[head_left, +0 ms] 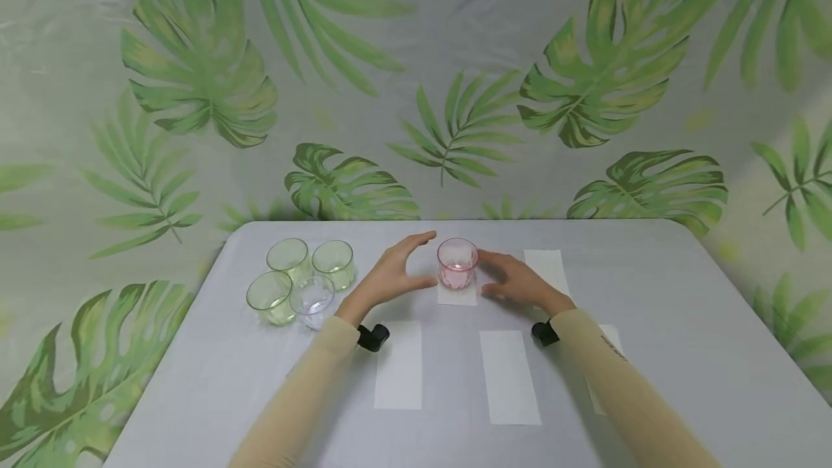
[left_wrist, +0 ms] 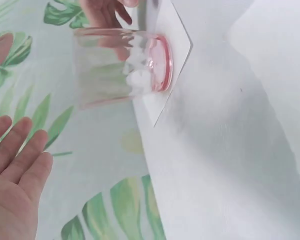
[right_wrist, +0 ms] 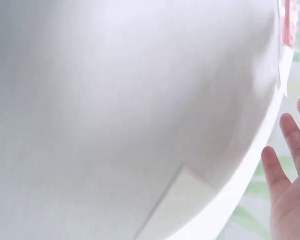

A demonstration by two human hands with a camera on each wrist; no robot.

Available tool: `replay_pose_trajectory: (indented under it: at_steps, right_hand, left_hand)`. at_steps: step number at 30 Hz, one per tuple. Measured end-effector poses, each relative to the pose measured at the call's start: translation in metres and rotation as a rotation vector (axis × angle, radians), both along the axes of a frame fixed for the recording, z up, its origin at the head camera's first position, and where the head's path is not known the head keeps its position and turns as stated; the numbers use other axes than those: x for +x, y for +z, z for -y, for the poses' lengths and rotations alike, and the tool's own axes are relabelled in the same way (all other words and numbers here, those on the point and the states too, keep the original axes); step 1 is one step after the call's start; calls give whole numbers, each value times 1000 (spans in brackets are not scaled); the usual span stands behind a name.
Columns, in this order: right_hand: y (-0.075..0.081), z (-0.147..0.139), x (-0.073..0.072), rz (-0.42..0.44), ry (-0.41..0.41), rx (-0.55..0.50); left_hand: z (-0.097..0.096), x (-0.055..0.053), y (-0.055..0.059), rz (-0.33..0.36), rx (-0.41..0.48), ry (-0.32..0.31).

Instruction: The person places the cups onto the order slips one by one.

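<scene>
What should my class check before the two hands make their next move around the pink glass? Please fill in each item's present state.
1. Pink glass upright: ok, standing on its base.
2. White paper under the pink glass: ok, the base rests on it.
3. Left hand clear of the pink glass: ok, the left wrist view shows a gap.
4. Right hand clear of the pink glass: cannot tell, its fingers meet the glass's outline in the head view.
5. Three green glasses and clear glass upright: ok.
6. Paper strip beside the right hand fully visible: not ok, the hand covers part of it.
</scene>
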State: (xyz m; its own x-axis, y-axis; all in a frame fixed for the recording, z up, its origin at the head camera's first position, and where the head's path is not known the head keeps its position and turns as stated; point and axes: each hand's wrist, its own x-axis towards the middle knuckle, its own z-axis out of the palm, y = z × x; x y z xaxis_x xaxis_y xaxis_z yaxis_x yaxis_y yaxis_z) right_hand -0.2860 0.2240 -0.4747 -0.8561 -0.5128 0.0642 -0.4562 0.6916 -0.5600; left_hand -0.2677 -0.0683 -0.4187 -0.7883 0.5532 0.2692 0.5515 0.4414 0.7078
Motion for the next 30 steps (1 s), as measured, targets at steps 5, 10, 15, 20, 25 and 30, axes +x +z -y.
replay_pose_trajectory:
  at_steps: [5,10,15,20,25,30]
  right_hand:
    - [7,-15,3,-14,-18,-4]
    - [9,-37,9,-14,-40,-21]
    - [10,-61,18,17,-81,-48]
    - [7,-88,21,44,-119,-16]
    - [-1,-110,19,59,-135,6]
    - [-3,-123,19,75,-120,8]
  left_hand:
    - [30,13,11,-21,29,12]
    - [62,22,17,-43,14,62]
    - [94,33,20,-9,-22,110]
    - [124,43,15,16,-67,156]
    - [148,52,10,-11,-106,205]
    - [163,55,5,-5,-155,203]
